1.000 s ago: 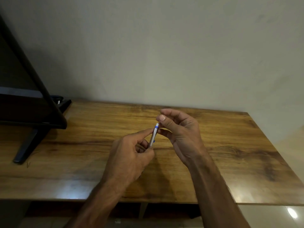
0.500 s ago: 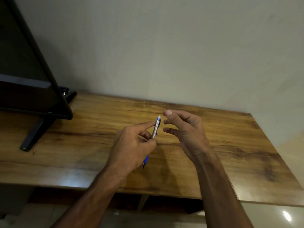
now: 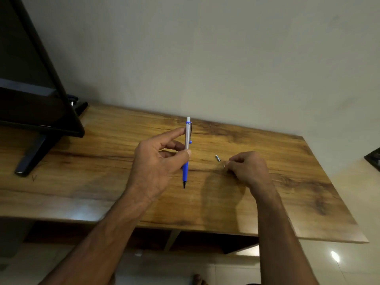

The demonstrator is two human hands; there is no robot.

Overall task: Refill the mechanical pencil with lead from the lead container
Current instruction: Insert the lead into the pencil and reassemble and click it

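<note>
My left hand (image 3: 156, 163) holds the mechanical pencil (image 3: 186, 153) upright above the table. The pencil has a silver barrel, a blue grip and a dark tip pointing down; a white end shows at its top. To the right, my right hand (image 3: 248, 169) rests low on the wooden table (image 3: 102, 182), fingers curled. Its fingertips pinch a tiny pale piece (image 3: 224, 166) at the tabletop; what that piece is I cannot make out. A small silver cap (image 3: 218, 158) lies loose on the table just left of those fingertips. No lead container is visible.
A dark flat screen (image 3: 30, 95) on a black stand (image 3: 30, 159) occupies the table's left end. A plain wall runs along the back edge. A dark object (image 3: 373, 159) peeks in at the far right, beyond the table's end.
My right hand left the pencil's top and dropped right onto the table; the silver cap now lies there. My left hand raised the pencil and turned it more upright.
</note>
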